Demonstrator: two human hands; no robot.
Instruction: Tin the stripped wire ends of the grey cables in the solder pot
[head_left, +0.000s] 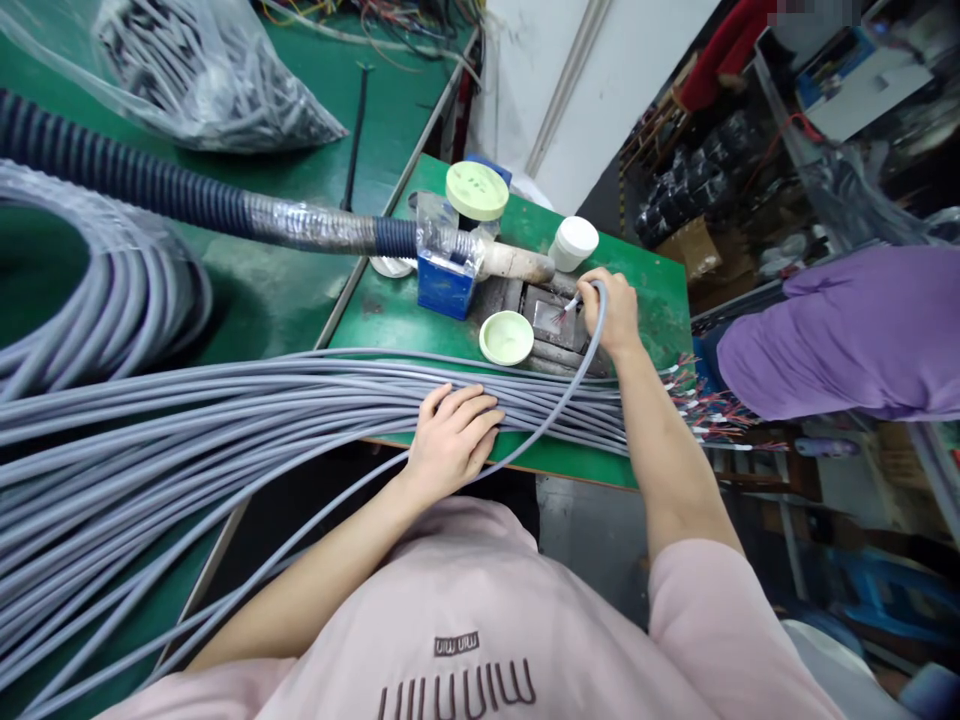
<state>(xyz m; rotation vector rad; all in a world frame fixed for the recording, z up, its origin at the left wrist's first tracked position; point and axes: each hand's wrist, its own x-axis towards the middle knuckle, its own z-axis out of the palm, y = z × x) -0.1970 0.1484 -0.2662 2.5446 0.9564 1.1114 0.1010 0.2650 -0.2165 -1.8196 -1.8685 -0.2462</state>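
My right hand [616, 312] pinches a grey cable [583, 372] close to its stripped end. Thin reddish wires [559, 317] stick out of that end, over the shiny silver surface of a solder pot [546, 320]; whether they touch it I cannot tell. The cable loops back down toward my body. My left hand [454, 438] lies with its fingers spread on a thick bundle of grey cables [300, 402], which runs across the bench. Beside the pot sits a small pale-green dish [506, 338]. A hose nozzle [521, 263] points in just behind the pot.
A dark corrugated hose [120, 155] crosses from the left, passing a blue block [444, 285]. Behind stand a lidded round tub [478, 190] and a white jar [574, 243]. Coiled cable [142, 290] and a plastic bag [217, 80] lie left. A person in purple [847, 335] is at right.
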